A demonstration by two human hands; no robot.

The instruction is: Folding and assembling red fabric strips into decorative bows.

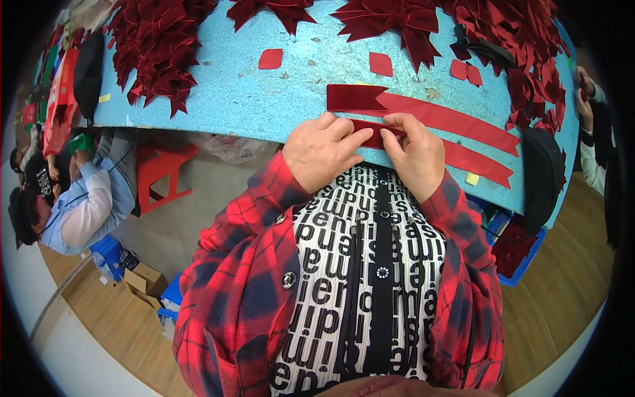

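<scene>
From my end I see the near ribbon point(477, 165) lying along the front edge of the blue table point(304, 86), its dark, folded-over left end between the two hands; the left hand point(325, 151) has its fingers drawn narrow on that end, and the right hand point(418, 153) pinches it just beside them; the long axis runs rightward from the fingertips, passing beneath the right hand, the nearer one to the forked tail; the far ribbon point(456, 122) lies just beyond, roughly parallel, touched by neither as far as I can tell.
</scene>
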